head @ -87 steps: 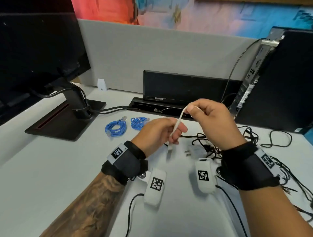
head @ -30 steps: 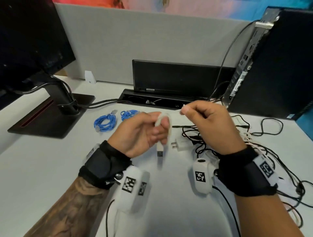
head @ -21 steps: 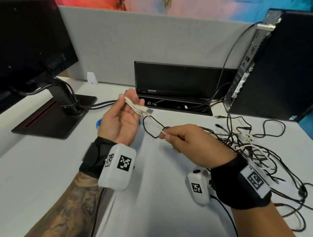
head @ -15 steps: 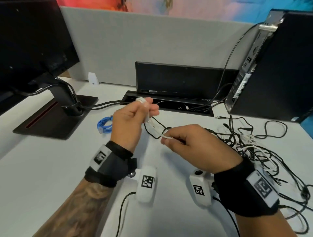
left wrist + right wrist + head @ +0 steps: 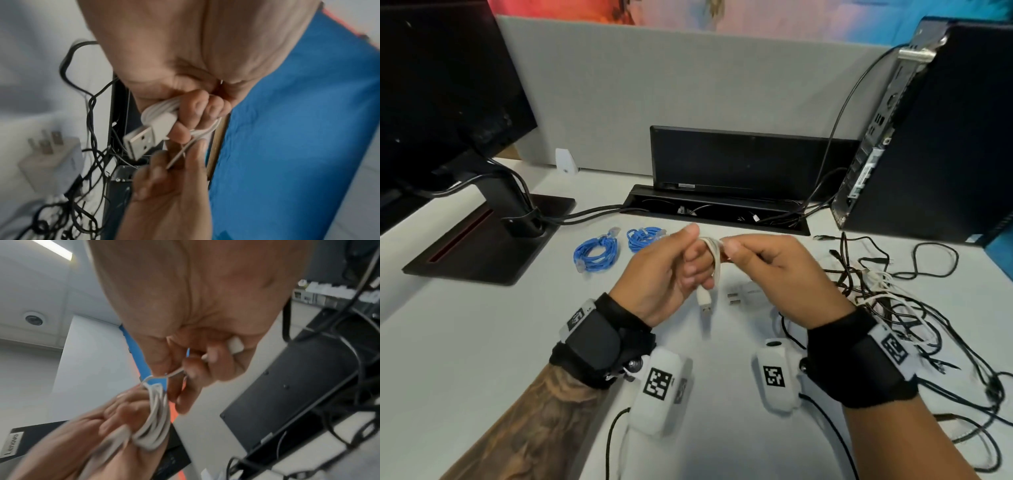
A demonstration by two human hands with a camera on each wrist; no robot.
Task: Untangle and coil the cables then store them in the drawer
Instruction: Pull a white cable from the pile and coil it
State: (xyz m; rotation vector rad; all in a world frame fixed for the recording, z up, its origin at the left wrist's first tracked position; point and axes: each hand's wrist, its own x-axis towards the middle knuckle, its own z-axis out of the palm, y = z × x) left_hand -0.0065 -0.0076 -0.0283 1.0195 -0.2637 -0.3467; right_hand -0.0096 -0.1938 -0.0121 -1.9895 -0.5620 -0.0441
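A white USB cable [image 5: 715,263] is looped several times around the fingers of my left hand [image 5: 671,270], its USB plug [image 5: 704,303] hanging below. The left wrist view shows the same plug [image 5: 148,138] sticking out beside the curled fingers. My right hand [image 5: 763,270] pinches the cable's free end against the coil, and the right wrist view shows the white coil [image 5: 154,418] on the left fingers. A tangle of black and white cables [image 5: 887,301] lies on the desk to the right. Two coiled blue cables [image 5: 597,253] [image 5: 645,238] lie at the left. No drawer is in view.
A white wall charger [image 5: 746,296] lies on the desk [image 5: 465,342] under my hands. A monitor stand [image 5: 482,246] is at the left, a black cable tray [image 5: 715,214] at the back, a computer tower [image 5: 935,137] at the right.
The white cable went from one loose strand stretched between my hands to several loops wound around my left fingers. My hands have come together over the desk.
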